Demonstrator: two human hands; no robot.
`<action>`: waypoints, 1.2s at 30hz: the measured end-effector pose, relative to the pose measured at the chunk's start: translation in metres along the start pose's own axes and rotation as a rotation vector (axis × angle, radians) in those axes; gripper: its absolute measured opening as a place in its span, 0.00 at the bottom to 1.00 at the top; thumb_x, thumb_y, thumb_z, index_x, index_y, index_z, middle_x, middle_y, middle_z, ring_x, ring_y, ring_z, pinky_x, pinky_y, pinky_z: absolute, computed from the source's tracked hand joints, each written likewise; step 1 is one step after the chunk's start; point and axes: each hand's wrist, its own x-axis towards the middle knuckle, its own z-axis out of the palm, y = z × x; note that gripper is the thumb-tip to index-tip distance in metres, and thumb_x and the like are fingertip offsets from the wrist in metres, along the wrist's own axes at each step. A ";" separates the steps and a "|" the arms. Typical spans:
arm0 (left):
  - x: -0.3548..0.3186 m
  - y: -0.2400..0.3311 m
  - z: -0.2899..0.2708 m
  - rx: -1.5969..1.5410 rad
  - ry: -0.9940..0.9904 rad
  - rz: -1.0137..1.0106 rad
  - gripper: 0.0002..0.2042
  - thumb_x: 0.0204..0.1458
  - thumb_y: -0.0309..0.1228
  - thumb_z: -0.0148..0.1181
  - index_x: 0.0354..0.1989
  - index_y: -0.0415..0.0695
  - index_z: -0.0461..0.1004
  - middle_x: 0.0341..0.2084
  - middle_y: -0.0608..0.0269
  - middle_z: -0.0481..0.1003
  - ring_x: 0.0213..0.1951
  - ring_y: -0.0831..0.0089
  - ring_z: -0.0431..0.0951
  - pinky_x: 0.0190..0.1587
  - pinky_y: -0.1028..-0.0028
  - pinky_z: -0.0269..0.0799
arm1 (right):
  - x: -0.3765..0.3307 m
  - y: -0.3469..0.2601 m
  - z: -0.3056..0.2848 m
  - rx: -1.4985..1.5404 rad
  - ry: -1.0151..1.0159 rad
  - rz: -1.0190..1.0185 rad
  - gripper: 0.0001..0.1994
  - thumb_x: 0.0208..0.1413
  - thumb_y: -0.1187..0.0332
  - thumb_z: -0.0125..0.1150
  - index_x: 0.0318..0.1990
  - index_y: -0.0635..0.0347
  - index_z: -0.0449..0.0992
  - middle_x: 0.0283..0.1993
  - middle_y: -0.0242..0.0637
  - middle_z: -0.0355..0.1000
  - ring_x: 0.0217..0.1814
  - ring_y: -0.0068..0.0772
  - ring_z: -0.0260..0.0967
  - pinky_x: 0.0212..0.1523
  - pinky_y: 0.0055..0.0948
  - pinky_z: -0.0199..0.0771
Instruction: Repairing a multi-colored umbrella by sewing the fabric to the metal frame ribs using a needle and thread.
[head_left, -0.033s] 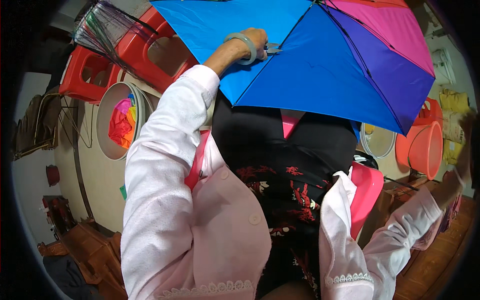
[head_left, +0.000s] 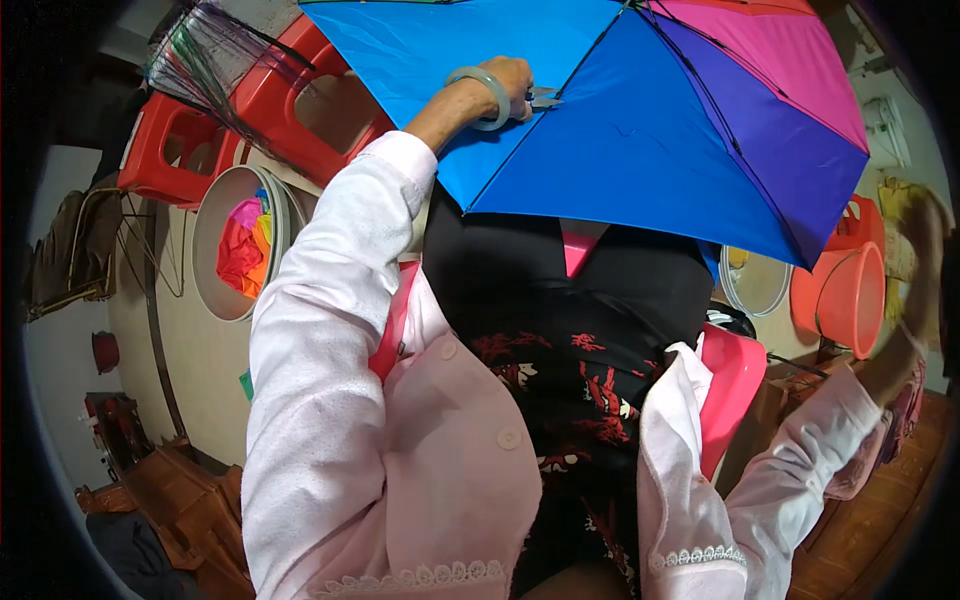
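I am seeing my left hand (head_left: 508,82) gripping scissors (head_left: 543,98) against the blue umbrella (head_left: 640,120) panel; my right hand (head_left: 925,255) is blurred, its fingers' state unclear.

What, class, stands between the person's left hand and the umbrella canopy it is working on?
Nothing visible. The left hand holds small scissors right against the blue panel of the umbrella canopy. The right hand, out at the picture's edge, is apart from it.
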 end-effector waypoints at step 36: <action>-0.018 0.025 0.010 0.196 0.226 0.108 0.08 0.47 0.28 0.48 0.26 0.41 0.74 0.27 0.50 0.74 0.31 0.58 0.76 0.31 0.66 0.72 | -0.068 0.029 0.331 0.088 -0.578 -0.118 0.06 0.41 0.70 0.50 0.23 0.62 0.71 0.24 0.45 0.70 0.27 0.46 0.68 0.30 0.37 0.68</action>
